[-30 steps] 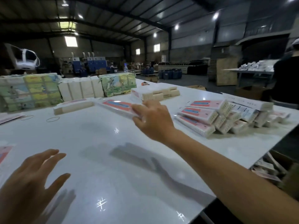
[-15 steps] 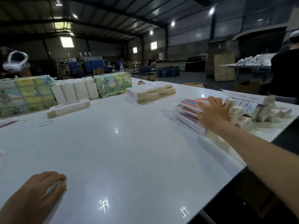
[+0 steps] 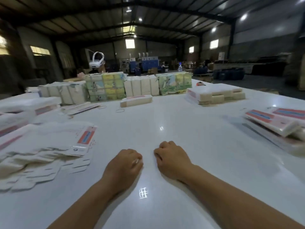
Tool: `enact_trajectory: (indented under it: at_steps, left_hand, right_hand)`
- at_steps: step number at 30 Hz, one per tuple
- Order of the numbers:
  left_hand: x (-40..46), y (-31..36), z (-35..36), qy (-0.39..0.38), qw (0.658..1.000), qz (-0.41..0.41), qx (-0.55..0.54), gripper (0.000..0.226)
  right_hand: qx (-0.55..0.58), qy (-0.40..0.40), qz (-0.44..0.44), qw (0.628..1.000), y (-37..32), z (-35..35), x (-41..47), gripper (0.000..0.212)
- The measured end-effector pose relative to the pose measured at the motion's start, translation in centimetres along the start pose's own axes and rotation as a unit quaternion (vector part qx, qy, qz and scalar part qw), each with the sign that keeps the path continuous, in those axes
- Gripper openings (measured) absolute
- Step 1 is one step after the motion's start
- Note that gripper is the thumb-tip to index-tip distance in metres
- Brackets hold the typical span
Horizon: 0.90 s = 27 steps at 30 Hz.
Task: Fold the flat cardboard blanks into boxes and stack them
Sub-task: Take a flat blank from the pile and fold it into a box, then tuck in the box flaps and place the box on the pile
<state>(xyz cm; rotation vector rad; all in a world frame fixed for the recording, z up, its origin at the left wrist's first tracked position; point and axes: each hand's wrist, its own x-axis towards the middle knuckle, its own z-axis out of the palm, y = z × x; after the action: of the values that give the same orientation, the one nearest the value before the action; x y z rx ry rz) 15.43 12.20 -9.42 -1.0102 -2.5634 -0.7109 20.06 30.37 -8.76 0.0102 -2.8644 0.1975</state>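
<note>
My left hand and my right hand rest side by side on the white table, fingers curled under, holding nothing. A fanned pile of flat cardboard blanks lies to the left of my left hand, white with a red and blue label. Folded boxes with red and blue tops are stacked at the right edge, blurred. One folded box lies alone further back in the middle.
Bundles of white and green printed blanks line the far side of the table. A low stack of blanks sits at the back right. Rubber bands lie near the lone box. More blanks are heaped at the far left.
My right hand has left the stack of folded boxes at the right and come back beside my left hand. My view has swung left, bringing the pile of flat blanks into sight.
</note>
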Motion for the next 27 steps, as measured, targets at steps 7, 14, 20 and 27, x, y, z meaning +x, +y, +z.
enact_trajectory:
  at_steps: [7,14,20,27]
  left_hand:
    - [4.7,-4.4,-4.9,-0.053,0.989,-0.140,0.001,0.026]
    - [6.7,-15.6,-9.1,-0.068,0.865,-0.423,0.262,0.101]
    - [8.8,-18.0,-10.6,-0.050,0.862,-0.485,0.136,0.079]
    - [8.6,-19.1,-9.7,0.101,0.870,-0.462,0.139,0.026]
  right_hand:
    - [0.045,0.067,0.005,0.997,0.9,1.4,0.3,0.027]
    - [0.038,0.079,-0.003,0.996,0.8,1.1,0.3,0.025]
    - [0.061,0.071,-0.001,0.996,0.6,0.7,0.0,0.018]
    - [0.063,0.067,0.000,0.996,0.5,0.5,0.1,0.019]
